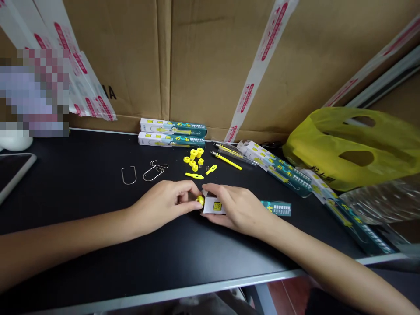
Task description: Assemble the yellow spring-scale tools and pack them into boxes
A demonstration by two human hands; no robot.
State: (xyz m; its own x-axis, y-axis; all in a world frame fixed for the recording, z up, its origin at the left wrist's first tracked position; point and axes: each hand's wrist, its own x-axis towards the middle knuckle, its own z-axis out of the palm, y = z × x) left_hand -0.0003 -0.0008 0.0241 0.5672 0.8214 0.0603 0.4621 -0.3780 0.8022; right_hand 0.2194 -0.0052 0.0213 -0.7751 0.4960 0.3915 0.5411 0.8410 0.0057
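Observation:
My right hand is wrapped over a long, narrow spring scale box, white at its left end and teal at its right. At that left end, the thumb and fingers of my left hand pinch a yellow part at the box's mouth. Most of that part is hidden by the fingers and the box. Just beyond my hands lie several small yellow rings and caps, along with two flat yellow pieces. Bent wire hooks rest farther left.
Two similar boxes lie against the cardboard wall. Yellow rods and more boxes are at the right, beside a yellow plastic bag and a clear bottle. A white-edged device sits at the far left.

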